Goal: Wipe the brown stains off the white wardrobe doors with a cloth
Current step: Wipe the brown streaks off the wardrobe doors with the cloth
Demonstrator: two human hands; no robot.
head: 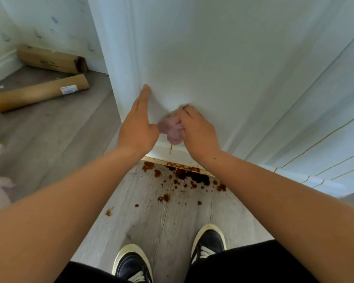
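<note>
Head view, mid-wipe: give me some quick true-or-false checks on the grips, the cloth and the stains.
1. The right-hand grip holds the pinkish cloth against the wardrobe door. True.
2. The left-hand grip is balled in a fist. False: its fingers are straight, touching the door's left edge.
3. Brown splatter marks the floor below the door. True.
4. The door above the cloth is smeared brown. False: it looks white; a thin brown drip runs just below the cloth.
5. Two cardboard rolls lie on the right. False: they lie on the left.
</note>
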